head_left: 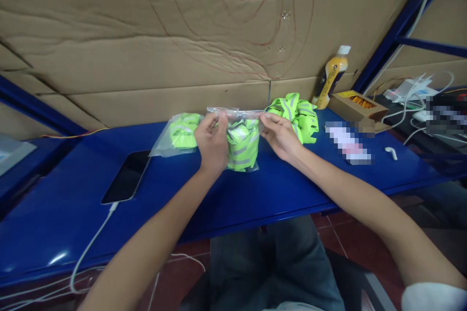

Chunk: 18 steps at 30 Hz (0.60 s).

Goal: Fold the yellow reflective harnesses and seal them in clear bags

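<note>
holding clear bag (pixel 242 143) (neon-yellow, grey-striped fabric inside).

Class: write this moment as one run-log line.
left hand: pinches bag top | right hand: pinches bag top | clear bag: holds folded neon vest, on blue table

— Where did the one camera sit?

— On my head, looking forward and down over the blue table (pixel 255 199) toward the cardboard wall (pixel 146 58) at twelve o'clock.

— How near?

— Close; my forearms entered from six o'clock, and my left hand (pixel 213 141) and right hand (pixel 279 135) met mid-frame. I had no second view to compare.
</note>
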Each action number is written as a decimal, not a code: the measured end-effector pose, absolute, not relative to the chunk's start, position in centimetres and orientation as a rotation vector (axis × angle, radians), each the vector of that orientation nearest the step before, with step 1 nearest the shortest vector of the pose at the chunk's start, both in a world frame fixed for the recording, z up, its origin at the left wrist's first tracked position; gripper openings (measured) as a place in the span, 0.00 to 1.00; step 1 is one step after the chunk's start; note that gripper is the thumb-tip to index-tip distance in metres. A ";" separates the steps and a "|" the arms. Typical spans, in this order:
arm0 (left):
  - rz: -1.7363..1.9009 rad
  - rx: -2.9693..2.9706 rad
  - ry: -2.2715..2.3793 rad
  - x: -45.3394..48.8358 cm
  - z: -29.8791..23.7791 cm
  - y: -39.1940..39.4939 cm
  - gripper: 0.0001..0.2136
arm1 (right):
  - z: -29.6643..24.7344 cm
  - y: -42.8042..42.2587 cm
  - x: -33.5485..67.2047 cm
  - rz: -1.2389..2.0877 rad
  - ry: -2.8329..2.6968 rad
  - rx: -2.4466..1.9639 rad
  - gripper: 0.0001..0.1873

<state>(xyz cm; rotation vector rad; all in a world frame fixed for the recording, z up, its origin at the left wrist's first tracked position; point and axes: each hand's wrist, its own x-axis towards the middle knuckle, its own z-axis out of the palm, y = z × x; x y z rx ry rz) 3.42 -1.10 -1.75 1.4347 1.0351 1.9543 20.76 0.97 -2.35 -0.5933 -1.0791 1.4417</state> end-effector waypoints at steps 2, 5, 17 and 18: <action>1.984 1.379 1.027 3.3 -1.8 -1.0 0.15 | -2.5 1.0 20.9 1.446 -1.060 -0.619 0.22; 1.965 1.342 1.001 3.2 -1.7 -0.9 0.15 | -2.7 1.0 21.0 1.392 -1.052 -0.659 0.23; 1.936 1.412 0.973 3.2 -1.7 -1.0 0.13 | -2.3 0.6 20.7 1.331 -1.084 -0.636 0.20; 1.918 1.389 0.969 3.3 -1.7 -1.0 0.13 | -2.3 0.6 20.7 1.297 -1.086 -0.634 0.19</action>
